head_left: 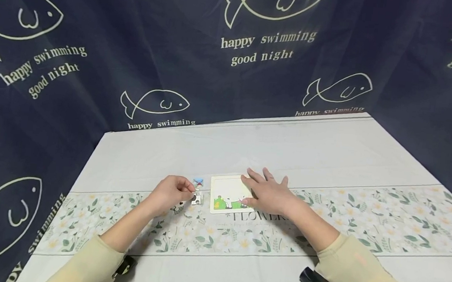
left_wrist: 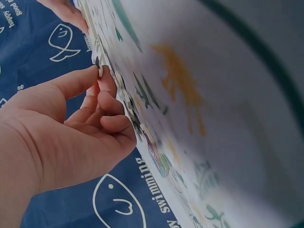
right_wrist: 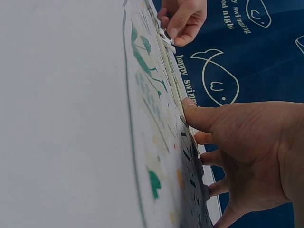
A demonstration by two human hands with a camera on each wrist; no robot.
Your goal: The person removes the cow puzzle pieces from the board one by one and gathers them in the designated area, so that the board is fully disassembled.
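A small puzzle board point(head_left: 226, 182) with a pale frame lies on the floral strip of the tablecloth. Its lower part shows green grass and white animal shapes, while the upper part is plain white. My right hand point(head_left: 270, 196) rests over the board's right side with fingers spread, its thumb touching the lower right area. To the left of the board, my left hand point(head_left: 170, 193) pinches a white-and-black puzzle piece point(head_left: 197, 198) between thumb and index finger. Beyond those fingertips sits a blue-and-red piece point(head_left: 198, 182). More pieces point(left_wrist: 154, 154) lie under the left hand, partly hidden.
A white tablecloth point(head_left: 282, 146) with a printed floral band covers the table. Dark blue curtain point(head_left: 255, 81) with fish drawings stands behind and at the sides. Black wrist devices point(head_left: 309, 278) show at both sleeves.
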